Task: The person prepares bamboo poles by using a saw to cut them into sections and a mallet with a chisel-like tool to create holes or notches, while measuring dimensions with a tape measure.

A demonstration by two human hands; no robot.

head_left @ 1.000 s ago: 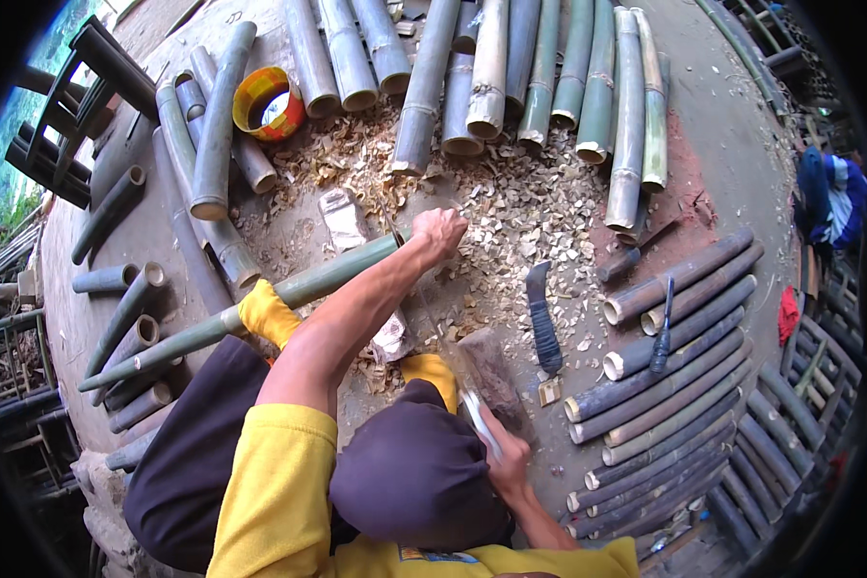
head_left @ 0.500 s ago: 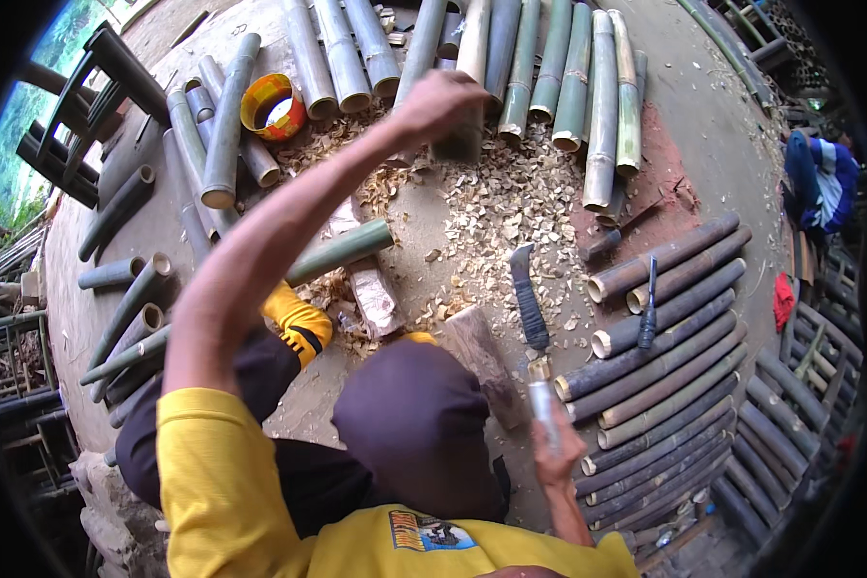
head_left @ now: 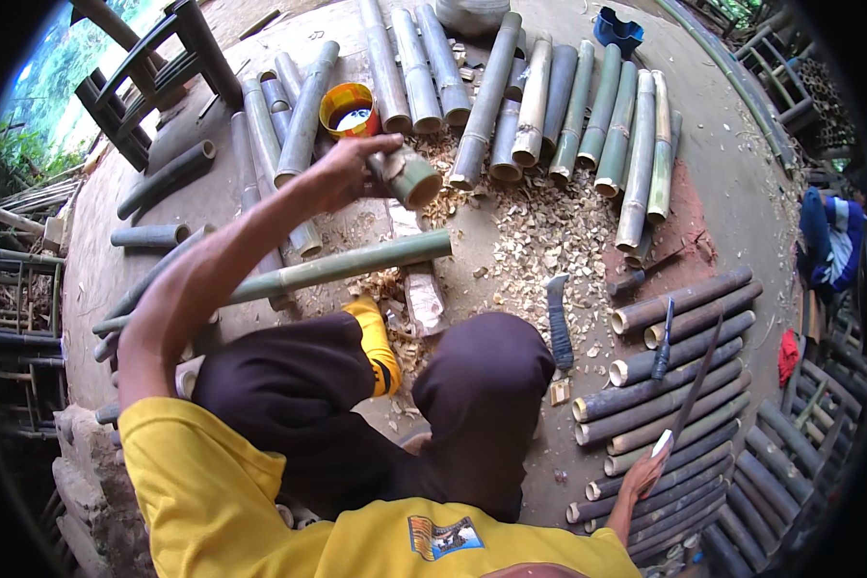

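My left hand [head_left: 350,171] is closed around a short, thick bamboo piece [head_left: 416,183], its cut end turned toward me. Below it, a long green bamboo pole [head_left: 356,258] lies across a pale wooden block [head_left: 422,297] on the ground. Off to the right, my right hand [head_left: 641,474] grips the white handle of a long narrow blade [head_left: 698,385], which slants up over a row of dark bamboo poles [head_left: 660,438]. Whether it is a saw or a knife, I cannot tell. A hooked knife with a dark wrapped handle [head_left: 559,328] rests on the ground by my knee.
Cut bamboo tubes [head_left: 535,106] lie side by side at the far side. Among wood chips [head_left: 539,231] the ground shows. A yellow-orange pail [head_left: 350,109] stands at far left centre. On the dark poles lies a thin tool [head_left: 662,347]. Bamboo frames stand at both sides.
My left hand has come left and nearer with the short bamboo piece. My right hand has moved to the right with the white-handled blade. My view has tilted, showing more of the far side.
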